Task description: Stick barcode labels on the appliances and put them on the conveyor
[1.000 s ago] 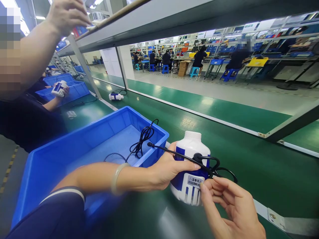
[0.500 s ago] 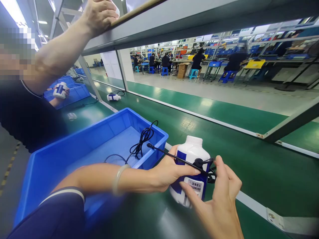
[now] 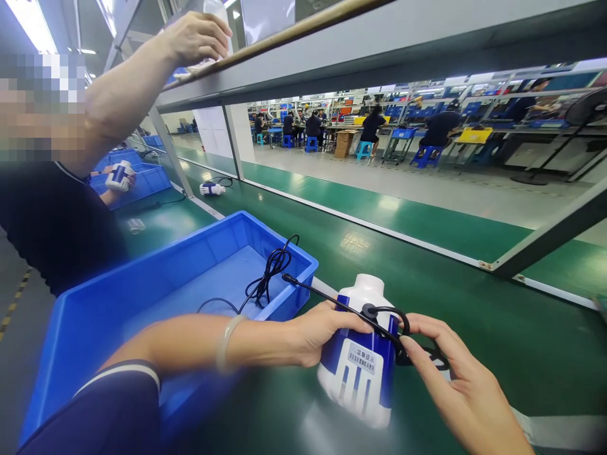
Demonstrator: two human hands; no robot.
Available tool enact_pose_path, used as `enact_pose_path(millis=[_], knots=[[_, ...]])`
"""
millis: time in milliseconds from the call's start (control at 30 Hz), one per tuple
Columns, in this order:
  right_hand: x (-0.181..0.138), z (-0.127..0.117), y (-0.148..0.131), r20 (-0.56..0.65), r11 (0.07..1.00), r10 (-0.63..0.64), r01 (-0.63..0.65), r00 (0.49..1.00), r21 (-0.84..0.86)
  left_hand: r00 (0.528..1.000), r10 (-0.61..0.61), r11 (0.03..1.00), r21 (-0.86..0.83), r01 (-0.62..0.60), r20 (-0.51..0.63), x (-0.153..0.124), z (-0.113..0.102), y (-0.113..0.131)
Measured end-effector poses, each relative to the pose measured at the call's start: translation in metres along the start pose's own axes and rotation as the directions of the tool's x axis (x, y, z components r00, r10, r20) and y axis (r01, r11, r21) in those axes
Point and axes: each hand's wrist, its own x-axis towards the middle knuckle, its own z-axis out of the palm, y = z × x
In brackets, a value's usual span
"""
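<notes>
Evidently, a white-and-blue plastic bottle (image 3: 358,385) sits neck-up over the green worktop (image 3: 450,272). The left hand (image 3: 315,332) curls around it, thumb on a black cord (image 3: 327,297); the right hand (image 3: 455,373) pinches the cord's loop. Leftward, a blue bin (image 3: 213,243) contains coiled cable (image 3: 272,268).

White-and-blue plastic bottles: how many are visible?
3. One bottle is in the wearer's left hand; a second bottle lies on the green bench beyond the blue plastic bin; a third bottle is in a co-worker's hand. More could be hidden farther back.
</notes>
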Motion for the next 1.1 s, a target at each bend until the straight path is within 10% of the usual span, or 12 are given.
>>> enact_pose_path(millis=[367,700,1100], knots=[[-0.010,0.021,-0.024,0.059,0.988,0.078,-0.069,0.995,-0.139,1.000,-0.001,1.000,0.029,0.001,0.021,0.005,-0.004,-0.006],[-0.010,-0.008,0.013,0.293,0.994,0.035,-0.003,0.955,-0.111,0.999,-0.037,0.999,0.034,0.037,0.024,0.005,-0.003,-0.007],[0.028,-0.030,0.002,0.013,0.996,0.086,-0.086,0.996,-0.002,0.993,-0.089,0.995,0.047,0.093,-0.075,0.014,-0.005,-0.010]])
